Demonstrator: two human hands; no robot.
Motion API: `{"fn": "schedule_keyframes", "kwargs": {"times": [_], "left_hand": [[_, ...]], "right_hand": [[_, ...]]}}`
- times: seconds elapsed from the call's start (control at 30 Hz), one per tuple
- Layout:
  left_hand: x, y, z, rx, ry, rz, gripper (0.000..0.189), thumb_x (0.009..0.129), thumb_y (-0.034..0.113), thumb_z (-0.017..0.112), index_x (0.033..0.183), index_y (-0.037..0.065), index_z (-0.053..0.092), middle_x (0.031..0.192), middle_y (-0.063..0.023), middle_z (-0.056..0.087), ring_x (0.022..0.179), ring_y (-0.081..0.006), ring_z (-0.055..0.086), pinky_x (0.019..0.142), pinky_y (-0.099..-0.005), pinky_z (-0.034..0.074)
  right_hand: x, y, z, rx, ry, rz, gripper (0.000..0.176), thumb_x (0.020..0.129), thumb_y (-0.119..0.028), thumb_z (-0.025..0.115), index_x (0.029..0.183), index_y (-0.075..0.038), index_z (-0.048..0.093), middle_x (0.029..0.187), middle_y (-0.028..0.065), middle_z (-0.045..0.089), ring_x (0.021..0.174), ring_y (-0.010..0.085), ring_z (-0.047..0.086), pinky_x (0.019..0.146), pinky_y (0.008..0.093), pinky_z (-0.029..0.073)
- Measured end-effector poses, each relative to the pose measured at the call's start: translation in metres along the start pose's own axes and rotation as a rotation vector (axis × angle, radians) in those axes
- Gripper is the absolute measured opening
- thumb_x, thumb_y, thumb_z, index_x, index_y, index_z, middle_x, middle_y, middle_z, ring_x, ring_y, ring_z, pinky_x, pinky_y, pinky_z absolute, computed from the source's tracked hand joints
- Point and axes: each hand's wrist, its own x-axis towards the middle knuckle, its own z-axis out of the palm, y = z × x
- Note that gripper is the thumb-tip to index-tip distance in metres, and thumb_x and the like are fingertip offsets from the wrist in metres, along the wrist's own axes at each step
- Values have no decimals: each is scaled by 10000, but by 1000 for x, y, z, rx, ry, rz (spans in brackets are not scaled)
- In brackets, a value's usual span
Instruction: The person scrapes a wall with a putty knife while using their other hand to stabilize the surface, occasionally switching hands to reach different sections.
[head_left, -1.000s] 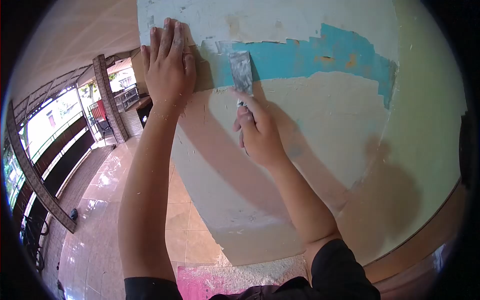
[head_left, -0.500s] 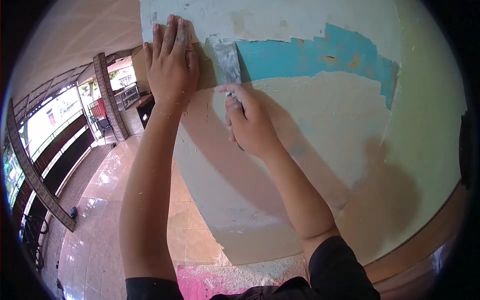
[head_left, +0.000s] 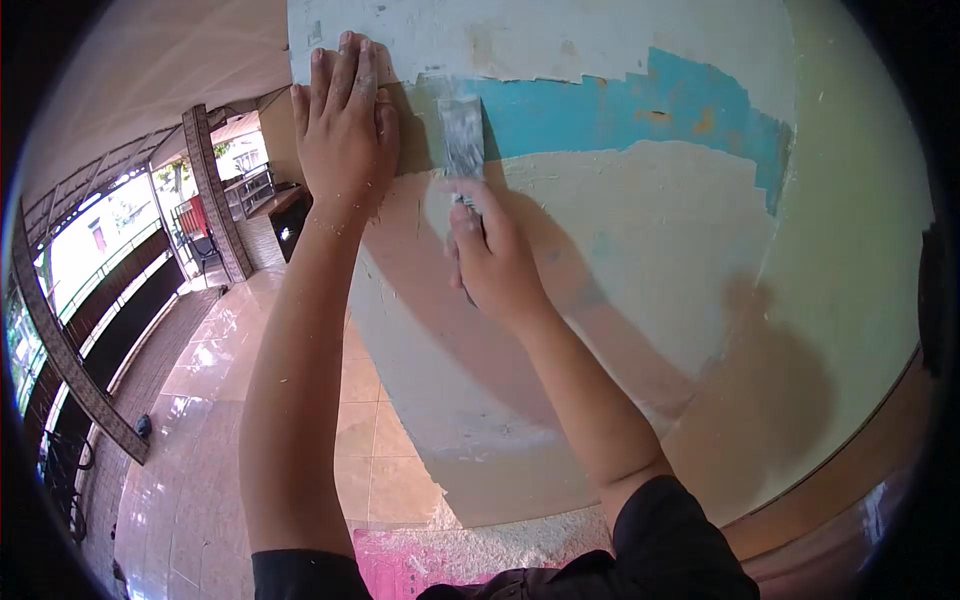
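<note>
My right hand (head_left: 487, 250) is wrapped round the handle of a putty knife (head_left: 462, 135), its index finger stretched toward the blade. The wide, whitish-smeared metal blade points up and lies against the wall (head_left: 600, 220), at the left end of a bare turquoise strip (head_left: 590, 115). Pale paint with ragged edges borders that strip above and below. Flat on the wall near its left edge rests my left hand (head_left: 345, 140), fingers pointing up and dusty at the tips. It holds nothing.
Pale flakes and dust (head_left: 520, 548) lie at the foot of the wall, partly on a pink surface (head_left: 385, 560). Shiny floor tiles (head_left: 190, 450) stretch to the left, toward a pillar (head_left: 217, 195) and a dark fence (head_left: 120, 300). My shadow falls on the wall at right.
The putty knife and my right hand have shifted slightly down along the wall. My left hand stays flat in its place.
</note>
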Motion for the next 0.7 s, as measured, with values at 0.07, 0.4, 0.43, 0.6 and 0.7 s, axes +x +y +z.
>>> {"fn": "schedule_keyframes", "kwargs": {"times": [0.07, 0.4, 0.43, 0.6, 0.7], "left_hand": [[0, 0, -1, 21, -19, 6, 552, 1003, 230, 449, 1550, 168, 405, 1632, -43, 346, 1525, -324, 259, 1236, -541, 181], [1, 1, 0, 17, -21, -4, 571, 985, 259, 455, 1548, 174, 408, 1636, -32, 339, 1529, -318, 252, 1238, -546, 173], [0, 1, -1, 14, -26, -6, 562, 999, 246, 436, 1556, 180, 396, 1639, -37, 334, 1532, -315, 244, 1241, -542, 160], [1, 2, -1, 30, -41, -15, 568, 1006, 275, 435, 1565, 187, 381, 1653, -20, 303, 1544, -293, 212, 1251, -523, 135], [0, 2, -1, 64, -47, -11, 580, 991, 287, 461, 1557, 181, 394, 1649, -13, 312, 1536, -296, 238, 1247, -523, 164]], "right_hand": [[-12, 25, -9, -1, -7, -51, 310, 1051, -134, 457, 1347, -62, 519, 740, 8, 513, 586, 96, 494, 542, 320, 453], [-21, -17, -166, -403, 289, -113, 544, 1015, -288, 615, 1475, -111, 385, 934, 46, 614, 577, 96, 508, 491, 272, 459], [-17, -21, -189, -543, 297, -58, 504, 1016, -298, 616, 1451, -117, 437, 987, 68, 643, 636, 118, 553, 556, 290, 496], [-5, -30, -276, -997, 343, -171, 422, 1024, -283, 597, 1417, -134, 550, 1228, 178, 663, 1049, 285, 647, 890, 365, 527], [2, -39, -294, -1110, 370, -160, 427, 1028, -269, 578, 1438, -154, 542, 1326, 193, 626, 1213, 368, 596, 962, 383, 509]]}}
